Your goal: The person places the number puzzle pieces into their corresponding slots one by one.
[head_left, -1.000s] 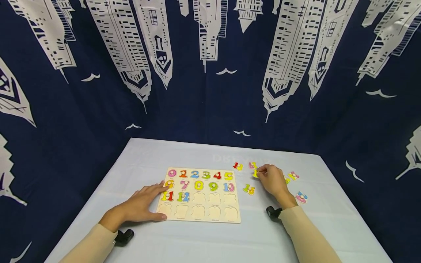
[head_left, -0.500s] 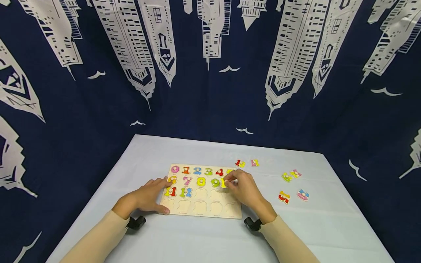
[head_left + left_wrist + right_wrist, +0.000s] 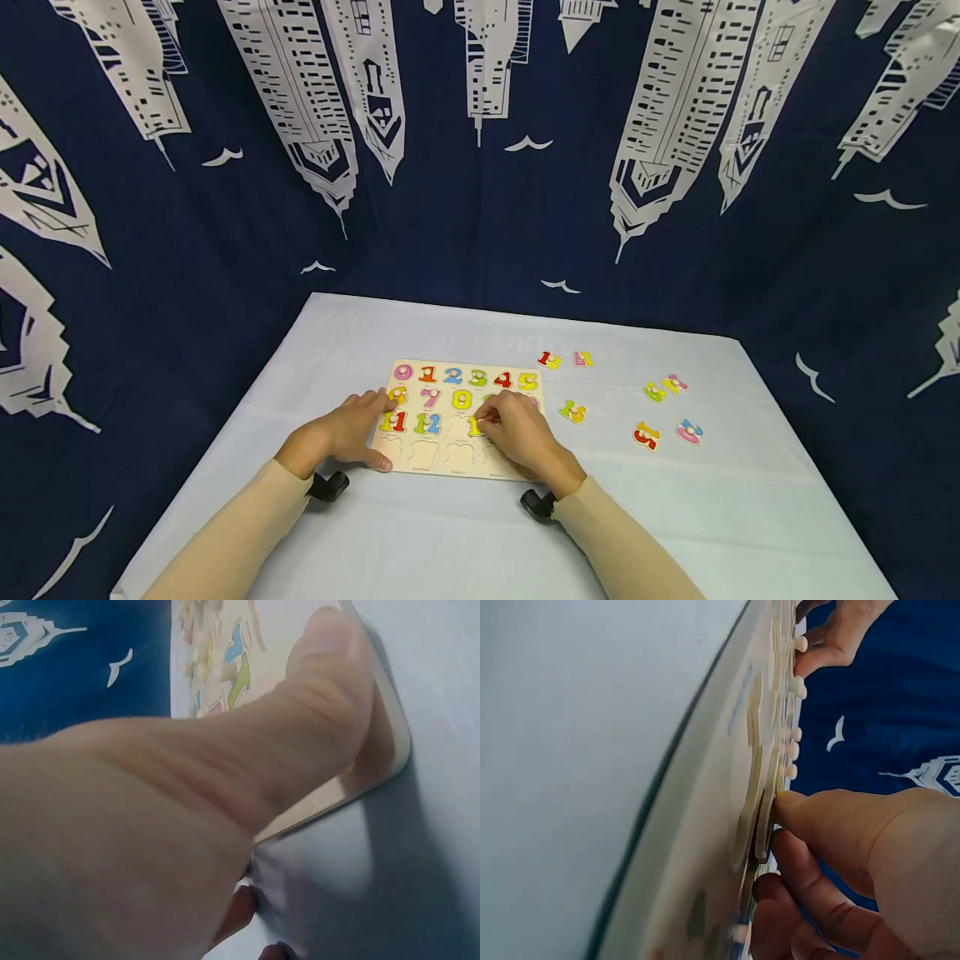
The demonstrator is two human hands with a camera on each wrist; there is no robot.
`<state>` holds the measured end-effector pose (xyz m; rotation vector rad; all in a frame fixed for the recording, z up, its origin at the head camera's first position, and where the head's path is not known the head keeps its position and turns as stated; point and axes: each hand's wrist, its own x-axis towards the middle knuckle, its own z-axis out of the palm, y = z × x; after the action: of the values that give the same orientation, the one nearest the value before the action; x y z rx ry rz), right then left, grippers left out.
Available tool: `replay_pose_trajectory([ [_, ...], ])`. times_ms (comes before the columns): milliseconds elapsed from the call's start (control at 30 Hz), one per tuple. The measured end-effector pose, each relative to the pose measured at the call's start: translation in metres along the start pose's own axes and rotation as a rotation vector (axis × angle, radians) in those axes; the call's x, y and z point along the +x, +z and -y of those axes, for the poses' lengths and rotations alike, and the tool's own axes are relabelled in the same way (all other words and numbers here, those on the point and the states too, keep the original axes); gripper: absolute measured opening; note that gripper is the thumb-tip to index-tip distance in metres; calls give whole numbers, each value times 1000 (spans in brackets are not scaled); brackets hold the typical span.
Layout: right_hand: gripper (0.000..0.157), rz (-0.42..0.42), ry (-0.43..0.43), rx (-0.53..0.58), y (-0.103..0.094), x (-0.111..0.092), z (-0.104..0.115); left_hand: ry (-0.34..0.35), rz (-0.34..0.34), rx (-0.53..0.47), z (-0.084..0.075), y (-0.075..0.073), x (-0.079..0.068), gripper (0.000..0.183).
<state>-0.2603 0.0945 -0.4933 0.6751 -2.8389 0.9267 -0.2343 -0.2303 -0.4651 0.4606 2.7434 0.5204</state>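
Observation:
A wooden number puzzle board (image 3: 460,457) lies on the table, its upper rows filled with coloured numbers and its lower recesses bare. My left hand (image 3: 345,429) rests on the board's left edge, fingers spread at the side and thumb on the near corner. Over the third row, my right hand (image 3: 517,425) pinches a number puzzle piece (image 3: 474,426) between thumb and fingers. A yellow 1 shows on that piece; the rest is hidden by the fingers. In the right wrist view, the thumb (image 3: 799,806) presses the piece's edge close over the board.
Right of the board lies a loose 13-like piece (image 3: 572,411). Behind it are a red and yellow piece (image 3: 549,360) and a pink and yellow one (image 3: 582,358). Farther right lie a red piece (image 3: 646,436), a blue and pink piece (image 3: 688,431) and two green-yellow ones (image 3: 655,391).
My right hand has gone from the loose pieces at the right to the board, carrying the puzzle piece, then down to the third row. My left hand keeps its place on the board.

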Motion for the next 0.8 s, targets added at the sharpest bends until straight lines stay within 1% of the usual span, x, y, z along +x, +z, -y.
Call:
replay_pose_trajectory([
  [133,5,18,11,8,4,3,5,-2,-3,6,1,2,4,107],
  [267,2,34,0,33,8,6,14,6,-2,20,-5,-2,2,107],
  [367,4,34,-7,26,10,10,19,7,2,29,-11,-7,2,106],
  [500,5,18,28,25,12,12,22,13,-7,56,-14,-8,4,105],
  [633,4,10,69,37,15,10,22,22,-7,59,-14,-6,3,105],
  [667,4,11,76,42,16,9,22,33,-8,66,-13,-5,2,105],
  [800,5,13,72,49,15,8,22,44,-12,64,-11,-6,0,104],
])
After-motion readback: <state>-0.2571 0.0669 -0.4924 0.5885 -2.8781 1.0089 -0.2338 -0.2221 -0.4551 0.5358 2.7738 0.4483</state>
